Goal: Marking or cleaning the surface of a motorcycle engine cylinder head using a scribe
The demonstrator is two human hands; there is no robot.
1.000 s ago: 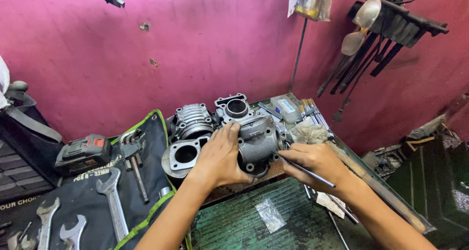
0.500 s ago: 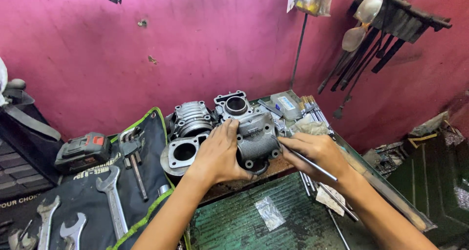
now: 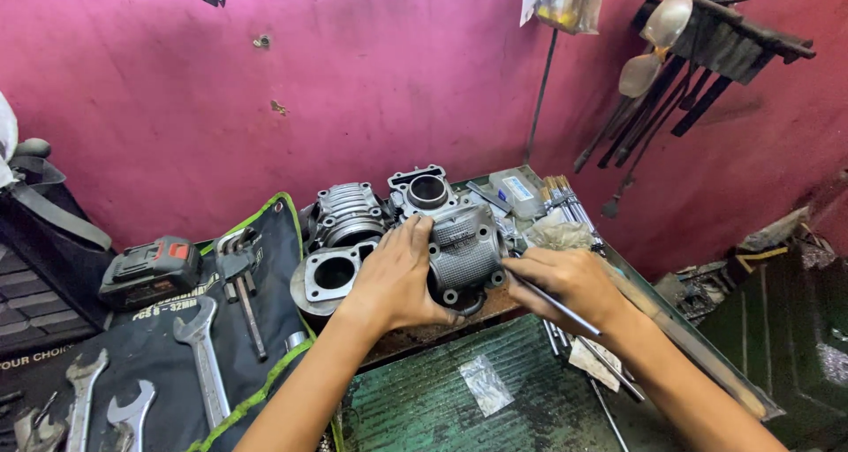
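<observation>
Head view: a magenta wall (image 3: 371,81) backs a cluttered bench (image 3: 442,328) whose near part carries a green ribbed mat (image 3: 442,399). Tools hang from a rack (image 3: 707,37) at upper right, and a plastic bag (image 3: 561,1) hangs beside it.

At mid-bench sits a grey finned engine cylinder (image 3: 464,253), its bore seeming to face the right hand. The left hand (image 3: 397,271) is wrapped over the cylinder's left side, fingers spread across the top and closed firmly on the casting. The right hand (image 3: 565,280) lies just right of the cylinder, pinched shut on a thin metal rod (image 3: 552,302). The rod's long axis runs from lower right up toward the cylinder, and its tip meets the casting's right edge; whether it enters a hole is hard to tell, since the fingers cover that spot. So the cylinder lies to the left of the rod grip, with the left hand already on it.

Behind stand two more cylinders, one finned and round (image 3: 349,213), one with a square top flange (image 3: 428,191). A flanged sleeve (image 3: 331,275) lies just left of the left hand. Further left, a dark tool roll (image 3: 177,328) holds spanners (image 3: 203,364) and hex keys (image 3: 238,258), with a cordless tool battery (image 3: 150,271) at its top.
</observation>
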